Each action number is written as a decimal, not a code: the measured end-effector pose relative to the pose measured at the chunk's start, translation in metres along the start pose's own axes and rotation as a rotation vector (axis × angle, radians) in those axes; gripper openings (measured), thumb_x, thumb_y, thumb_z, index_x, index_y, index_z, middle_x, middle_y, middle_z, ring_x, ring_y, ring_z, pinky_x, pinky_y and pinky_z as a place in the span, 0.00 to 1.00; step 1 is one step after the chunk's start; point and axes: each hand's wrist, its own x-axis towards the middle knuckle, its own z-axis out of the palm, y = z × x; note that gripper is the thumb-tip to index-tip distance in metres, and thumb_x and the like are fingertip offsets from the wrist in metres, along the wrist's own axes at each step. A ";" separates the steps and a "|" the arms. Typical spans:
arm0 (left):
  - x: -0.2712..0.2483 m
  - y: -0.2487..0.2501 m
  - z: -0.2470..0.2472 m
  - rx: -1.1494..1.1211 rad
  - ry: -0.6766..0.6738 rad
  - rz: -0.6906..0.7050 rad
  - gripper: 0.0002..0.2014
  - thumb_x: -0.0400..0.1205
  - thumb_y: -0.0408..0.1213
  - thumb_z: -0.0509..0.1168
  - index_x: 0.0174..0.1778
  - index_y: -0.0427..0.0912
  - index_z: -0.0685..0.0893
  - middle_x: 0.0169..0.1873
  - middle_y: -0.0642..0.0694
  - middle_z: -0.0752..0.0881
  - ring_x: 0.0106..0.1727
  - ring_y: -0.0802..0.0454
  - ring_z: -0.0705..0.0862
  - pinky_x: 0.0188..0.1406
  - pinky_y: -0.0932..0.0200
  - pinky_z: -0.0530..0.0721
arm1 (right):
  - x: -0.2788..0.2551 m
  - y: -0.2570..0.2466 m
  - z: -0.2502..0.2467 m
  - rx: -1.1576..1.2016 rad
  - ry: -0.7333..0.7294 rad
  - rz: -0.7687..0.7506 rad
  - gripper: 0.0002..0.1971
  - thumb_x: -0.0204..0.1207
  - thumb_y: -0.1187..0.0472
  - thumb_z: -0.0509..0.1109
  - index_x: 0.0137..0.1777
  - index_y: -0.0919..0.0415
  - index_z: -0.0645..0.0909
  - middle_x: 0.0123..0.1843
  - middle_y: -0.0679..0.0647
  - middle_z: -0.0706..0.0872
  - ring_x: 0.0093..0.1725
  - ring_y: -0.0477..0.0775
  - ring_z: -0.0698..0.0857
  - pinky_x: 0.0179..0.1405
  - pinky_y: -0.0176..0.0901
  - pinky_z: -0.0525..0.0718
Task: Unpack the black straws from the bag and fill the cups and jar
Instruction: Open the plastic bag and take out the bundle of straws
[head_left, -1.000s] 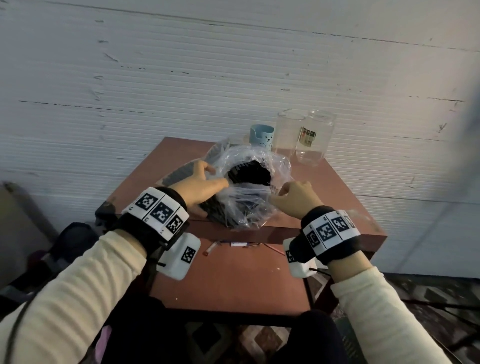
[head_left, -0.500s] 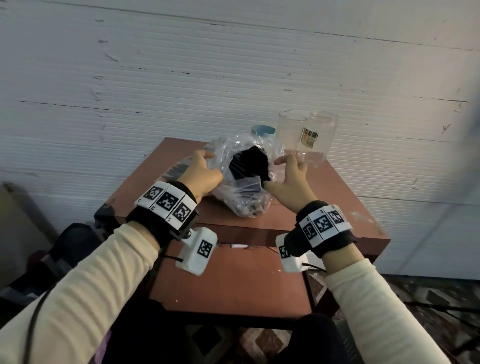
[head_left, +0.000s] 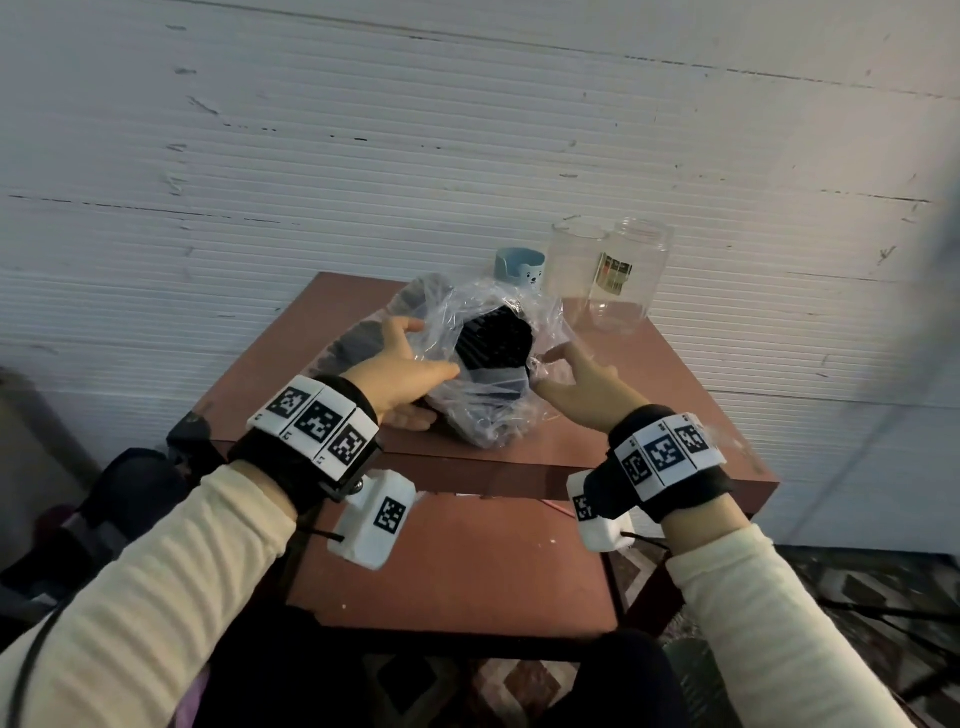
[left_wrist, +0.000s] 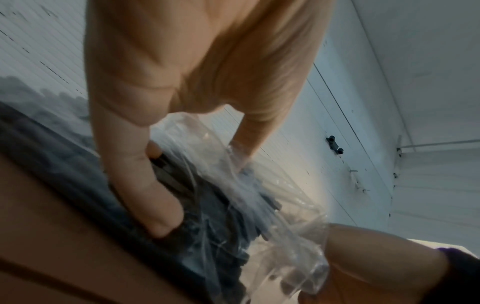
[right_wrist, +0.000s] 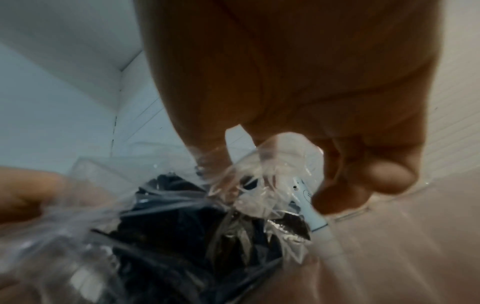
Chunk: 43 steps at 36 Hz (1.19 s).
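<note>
Both hands pinch the plastic bag (head_left: 483, 374) of straws (head_left: 493, 343) between them: left hand (head_left: 402, 376), right hand (head_left: 582, 387), mid-surface.

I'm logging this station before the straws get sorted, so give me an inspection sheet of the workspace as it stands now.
Surface: small reddish-brown table, with a lower shelf beneath it.
Job's things: clear plastic bag on the tabletop with the black straws inside; blue cup, clear cup and labelled clear jar at the back, no straws in the clear ones.
Clutter: small items along the back of the shelf, too small to tell.
Hands: left hand and right hand both grip the bag's plastic.
Cables: thin cords at both wrist cameras.
Surroundings: scuffed white panelled wall; patterned floor.
</note>
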 end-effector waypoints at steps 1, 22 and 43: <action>-0.001 0.000 0.000 -0.002 -0.013 0.001 0.30 0.84 0.37 0.67 0.75 0.56 0.57 0.58 0.46 0.68 0.41 0.48 0.82 0.48 0.46 0.90 | 0.000 -0.001 0.000 0.022 -0.022 -0.016 0.24 0.79 0.44 0.63 0.73 0.47 0.65 0.62 0.62 0.79 0.51 0.57 0.80 0.49 0.44 0.76; 0.000 0.025 0.005 -0.362 0.093 0.269 0.43 0.73 0.11 0.65 0.75 0.56 0.61 0.71 0.43 0.66 0.66 0.36 0.79 0.57 0.40 0.87 | 0.006 -0.021 -0.017 0.543 0.018 -0.292 0.22 0.85 0.62 0.57 0.75 0.42 0.60 0.37 0.54 0.75 0.37 0.56 0.76 0.44 0.56 0.87; 0.025 0.018 -0.040 -0.568 -0.050 0.218 0.48 0.72 0.10 0.67 0.81 0.51 0.56 0.65 0.39 0.79 0.56 0.40 0.87 0.46 0.52 0.91 | 0.046 -0.079 -0.029 0.536 0.392 -0.525 0.28 0.72 0.79 0.62 0.68 0.54 0.65 0.70 0.54 0.64 0.71 0.50 0.65 0.73 0.35 0.69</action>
